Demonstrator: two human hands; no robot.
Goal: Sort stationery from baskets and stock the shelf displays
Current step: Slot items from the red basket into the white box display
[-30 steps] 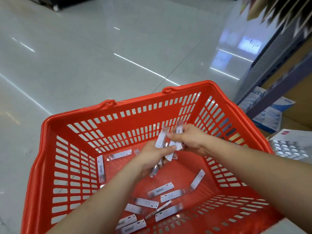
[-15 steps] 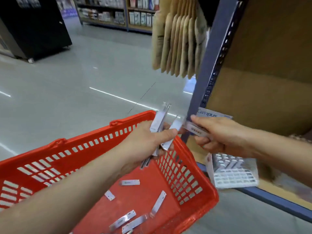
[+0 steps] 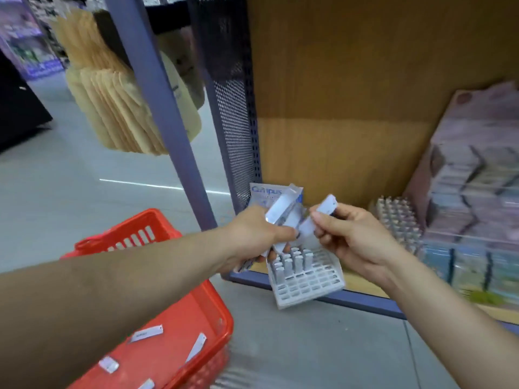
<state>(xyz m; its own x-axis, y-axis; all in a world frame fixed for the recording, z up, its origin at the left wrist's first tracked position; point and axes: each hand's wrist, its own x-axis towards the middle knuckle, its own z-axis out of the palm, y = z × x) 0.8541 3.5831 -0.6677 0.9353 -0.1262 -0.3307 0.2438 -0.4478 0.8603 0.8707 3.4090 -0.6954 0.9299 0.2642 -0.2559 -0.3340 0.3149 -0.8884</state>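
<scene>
My left hand (image 3: 254,234) grips a bunch of slim clear-and-white stationery packs (image 3: 283,210) above the shelf's front edge. My right hand (image 3: 351,234) pinches one pack (image 3: 323,211) between thumb and fingers, right next to the bunch. Just below both hands a white slotted display rack (image 3: 306,282) stands tilted on the shelf lip, with several packs standing in its back rows. The red basket (image 3: 216,315) sits on the floor at lower left, with several loose packs (image 3: 146,334) on its bottom.
A second filled rack (image 3: 398,220) and stacked notebooks (image 3: 474,186) fill the shelf's right side. A blue-and-white Campus pack (image 3: 262,193) leans at the back left. A purple upright post (image 3: 168,119) and black mesh panel (image 3: 233,108) border the shelf; brown envelopes (image 3: 112,108) hang beyond.
Both hands lifted out of the basket and moved right to the shelf, over the white rack. My right hand has drawn one pack from the bunch. The view swung from basket to shelf.
</scene>
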